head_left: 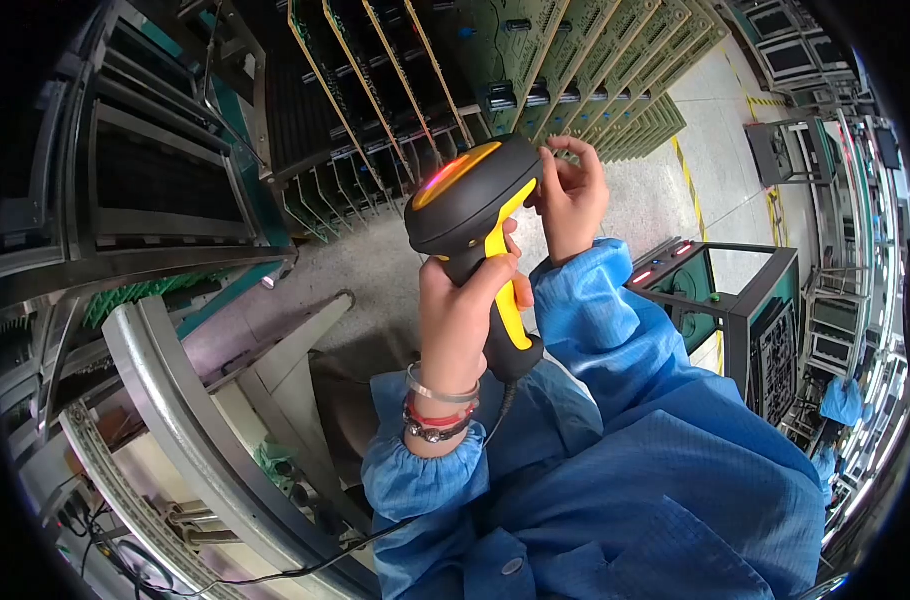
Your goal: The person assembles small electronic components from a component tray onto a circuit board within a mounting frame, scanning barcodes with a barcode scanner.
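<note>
My left hand (460,300) is wrapped around the yellow-and-black handle of a barcode scanner (470,195), holding it upright in front of my chest. An orange-red light glows on top of the scanner's black head. My right hand (572,200) is at the front end of that head, its curled fingertips pinched against the rim. Whether it holds anything small there is hidden. Several bracelets sit on my left wrist. Both arms are in blue smock sleeves. A dark cable (305,570) trails down from the handle.
Upright green circuit boards (575,60) fill a slotted rack ahead. A grey metal frame and rail (165,400) run along my left. A dark cabinet (745,310) with red lights stands to the right on a grey floor with yellow tape. Someone in blue (841,400) is far right.
</note>
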Demonstrator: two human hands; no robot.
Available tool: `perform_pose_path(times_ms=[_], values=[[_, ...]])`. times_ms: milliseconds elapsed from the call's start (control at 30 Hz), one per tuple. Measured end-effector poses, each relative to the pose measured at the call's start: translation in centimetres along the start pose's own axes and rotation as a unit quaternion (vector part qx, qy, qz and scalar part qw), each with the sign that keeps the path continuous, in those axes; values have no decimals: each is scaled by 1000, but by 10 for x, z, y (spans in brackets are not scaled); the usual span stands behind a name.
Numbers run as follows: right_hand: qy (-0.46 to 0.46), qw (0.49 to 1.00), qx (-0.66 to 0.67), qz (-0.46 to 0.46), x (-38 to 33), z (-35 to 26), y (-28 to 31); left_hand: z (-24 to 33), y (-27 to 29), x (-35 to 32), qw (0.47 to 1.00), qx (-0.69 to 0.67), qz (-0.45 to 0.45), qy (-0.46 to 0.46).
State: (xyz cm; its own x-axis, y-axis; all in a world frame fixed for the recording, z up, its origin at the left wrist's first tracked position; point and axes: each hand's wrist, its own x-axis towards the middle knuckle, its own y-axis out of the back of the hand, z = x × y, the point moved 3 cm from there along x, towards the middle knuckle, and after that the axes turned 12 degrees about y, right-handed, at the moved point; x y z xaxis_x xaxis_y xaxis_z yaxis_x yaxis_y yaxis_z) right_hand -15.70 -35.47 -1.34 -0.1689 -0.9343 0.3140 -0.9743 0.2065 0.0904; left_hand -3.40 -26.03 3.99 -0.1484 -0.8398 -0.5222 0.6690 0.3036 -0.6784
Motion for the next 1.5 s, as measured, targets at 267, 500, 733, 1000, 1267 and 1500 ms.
perform_pose_path(times_ms=[267,500,733,1000,1267,1500], values=[[0,1000,13,-8,-6,-7,5,-4,2,-2,998,52,18,2],[33,984,105,-140,-55,-69,16,3,5,-36,995,95,32,-21],[391,729,-4,-561,-23,-184,-14,12,25,-118,946,281,156,-51],[645,405,17,-648,-99,-235,-66,-5,32,-194,886,420,128,-151],[587,518,258,-566,-65,-350,-100,-26,63,-307,895,-150,-61,-417],[127,719,459,-506,-154,-441,-213,-73,44,-365,875,-49,155,-455]])
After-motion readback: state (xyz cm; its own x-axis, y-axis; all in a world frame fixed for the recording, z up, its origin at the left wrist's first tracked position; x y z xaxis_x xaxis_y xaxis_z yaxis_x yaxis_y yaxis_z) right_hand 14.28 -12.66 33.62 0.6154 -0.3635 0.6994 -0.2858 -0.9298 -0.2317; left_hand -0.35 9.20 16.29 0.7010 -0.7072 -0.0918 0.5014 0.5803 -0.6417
